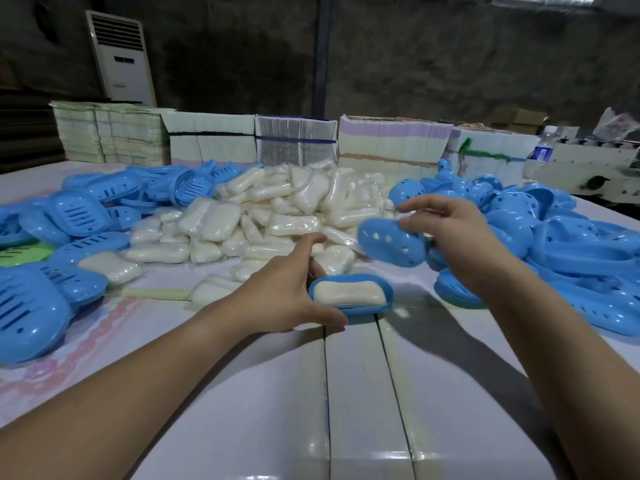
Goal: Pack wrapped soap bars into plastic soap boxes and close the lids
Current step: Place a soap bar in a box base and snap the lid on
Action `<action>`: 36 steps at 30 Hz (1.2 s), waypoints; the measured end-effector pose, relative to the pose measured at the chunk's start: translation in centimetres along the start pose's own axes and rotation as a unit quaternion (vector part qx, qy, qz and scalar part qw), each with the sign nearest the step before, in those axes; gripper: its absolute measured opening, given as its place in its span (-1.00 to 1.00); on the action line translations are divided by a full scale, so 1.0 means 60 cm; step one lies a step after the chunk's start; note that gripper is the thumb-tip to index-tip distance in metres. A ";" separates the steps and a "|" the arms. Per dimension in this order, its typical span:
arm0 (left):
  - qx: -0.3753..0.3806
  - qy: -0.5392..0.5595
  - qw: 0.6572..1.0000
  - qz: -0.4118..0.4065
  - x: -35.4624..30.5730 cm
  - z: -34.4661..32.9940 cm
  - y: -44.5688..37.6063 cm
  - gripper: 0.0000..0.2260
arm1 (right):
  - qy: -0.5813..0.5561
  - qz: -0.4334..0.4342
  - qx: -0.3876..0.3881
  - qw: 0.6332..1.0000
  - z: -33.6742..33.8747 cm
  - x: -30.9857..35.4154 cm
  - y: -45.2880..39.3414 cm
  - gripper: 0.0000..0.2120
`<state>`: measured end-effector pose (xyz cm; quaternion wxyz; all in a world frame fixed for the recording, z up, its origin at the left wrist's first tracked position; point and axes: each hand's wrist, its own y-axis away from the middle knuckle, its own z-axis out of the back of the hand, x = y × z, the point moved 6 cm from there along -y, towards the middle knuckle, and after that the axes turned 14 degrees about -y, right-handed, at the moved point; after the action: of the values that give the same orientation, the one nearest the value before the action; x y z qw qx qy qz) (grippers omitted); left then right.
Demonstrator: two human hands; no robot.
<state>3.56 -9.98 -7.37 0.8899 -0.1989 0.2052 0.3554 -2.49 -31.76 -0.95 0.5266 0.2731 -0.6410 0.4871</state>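
Pale bench [363, 393] carries blue box bases [79, 213] at left and wrapped soaps [277, 209] heaped mid-bench. Left hand [287, 296], fingers straight, touches a blue soap box [349, 308] holding a soap bar [349, 292]. Right hand [450, 230] pinches a blue lid [391, 242] above it, beside more lids [554, 237].

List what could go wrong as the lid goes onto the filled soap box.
1. The wrapped soap bar stands above the blue base's rim, so the lid may not snap shut.
2. The left hand steadies only one end; the base may slide.
3. The right hand grips the lid at one end; it may land crooked.
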 end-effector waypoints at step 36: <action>-0.006 -0.007 0.999 -0.045 -0.009 0.011 -0.002 -0.43 | 0.250 -0.012 0.335 0.908 -0.087 -0.047 0.039 -0.56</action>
<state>3.47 -10.02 -6.50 0.9053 -0.2107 0.1875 0.3176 -1.54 -26.58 -4.57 0.5525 0.3107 -0.2842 0.7193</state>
